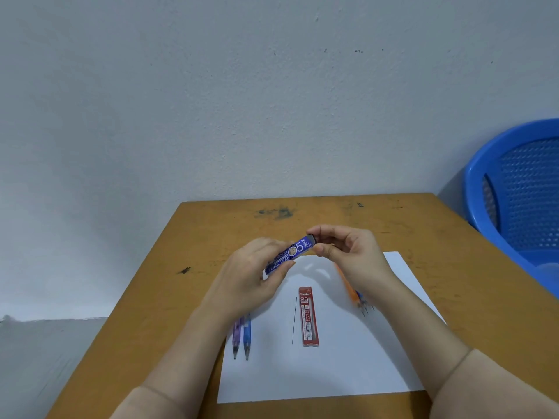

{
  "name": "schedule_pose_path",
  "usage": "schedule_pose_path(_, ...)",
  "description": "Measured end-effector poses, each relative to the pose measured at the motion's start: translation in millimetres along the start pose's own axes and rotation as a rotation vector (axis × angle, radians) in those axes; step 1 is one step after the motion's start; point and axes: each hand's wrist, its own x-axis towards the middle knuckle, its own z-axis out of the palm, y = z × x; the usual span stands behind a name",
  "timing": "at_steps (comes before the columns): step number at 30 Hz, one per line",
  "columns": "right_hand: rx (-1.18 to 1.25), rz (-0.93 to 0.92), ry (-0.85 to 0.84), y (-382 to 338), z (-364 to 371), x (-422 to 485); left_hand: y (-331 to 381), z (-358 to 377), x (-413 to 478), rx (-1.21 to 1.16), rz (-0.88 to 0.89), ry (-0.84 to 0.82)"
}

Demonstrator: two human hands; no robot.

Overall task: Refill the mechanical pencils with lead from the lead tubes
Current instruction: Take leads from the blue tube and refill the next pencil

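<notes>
My left hand [251, 273] grips a blue lead tube [290, 252] above the table, tilted up to the right. My right hand [348, 252] pinches the tube's dark cap end. On the white paper [332, 367] lies a red lead tube [308, 316], with one loose thin lead [294, 320] just left of it. A purple pencil [237, 338] and a blue pencil [247, 337] lie side by side at the paper's left edge, partly under my left wrist. An orange pencil [348, 287] and another blue pencil [361, 299] lie under my right wrist, mostly hidden.
The wooden table [211, 225] stands against a grey wall, with dark stains near its far edge. A blue plastic chair [514, 192] stands at the right, close to the table's corner.
</notes>
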Motion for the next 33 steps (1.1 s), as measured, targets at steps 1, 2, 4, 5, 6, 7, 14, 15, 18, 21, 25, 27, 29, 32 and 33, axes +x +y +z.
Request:
schedule_pose_path(1, -0.001, 0.003, 0.006, 1.4, 1.1, 0.0, 0.4, -0.1, -0.1, 0.003, -0.003, -0.008)
schedule_pose_path(2, 0.001, 0.007, 0.014, 2.3, 2.0, -0.4, 0.9, -0.3, -0.2, 0.003, -0.006, -0.014)
schedule_pose_path(4, 0.006, 0.009, 0.028, 1.6, 3.1, -1.0, 1.6, -0.3, -0.2, 0.004, -0.008, -0.020)
schedule_pose_path(5, 0.005, 0.004, 0.032, 1.2, 3.3, -1.0, 1.6, -0.4, -0.2, 0.003, -0.007, -0.018)
schedule_pose_path(6, 0.002, -0.004, 0.033, 1.0, 3.5, -1.1, 1.5, -0.4, -0.1, 0.003, -0.007, -0.017)
schedule_pose_path(7, -0.001, -0.010, 0.034, 1.3, 4.0, -1.0, 1.3, -0.6, -0.1, 0.003, -0.009, -0.018)
schedule_pose_path(14, -0.028, 0.020, 0.077, 9.4, 3.0, 1.3, -0.4, -1.9, -0.9, 0.013, -0.004, -0.050)
schedule_pose_path(15, -0.022, 0.025, 0.072, 9.5, 3.1, 2.0, -0.7, -2.4, -1.0, 0.017, -0.008, -0.051)
schedule_pose_path(18, 0.003, 0.043, 0.065, 7.8, 3.4, 2.6, -1.8, -2.7, -1.3, 0.045, -0.022, -0.051)
schedule_pose_path(21, -0.033, 0.052, 0.051, 7.7, 3.2, 2.7, -4.7, -2.6, -1.5, 0.090, -0.058, -0.027)
schedule_pose_path(25, -0.397, 0.126, -0.085, 6.4, -0.6, 2.7, -13.0, -5.4, -2.8, 0.122, -0.148, 0.058)
schedule_pose_path(27, -0.684, 0.131, -0.250, 3.2, -0.3, 0.8, -14.6, -7.0, -2.9, 0.134, -0.195, 0.092)
schedule_pose_path(29, -0.910, 0.098, -0.383, 0.2, 3.4, -2.1, -14.4, -7.7, -3.0, 0.132, -0.217, 0.109)
schedule_pose_path(32, -1.011, 0.107, -0.451, -2.9, 8.4, -5.4, -14.7, -6.9, -3.4, 0.131, -0.231, 0.108)
schedule_pose_path(33, -1.030, 0.108, -0.457, -3.6, 8.7, -6.0, -15.2, -6.4, -3.5, 0.131, -0.234, 0.105)
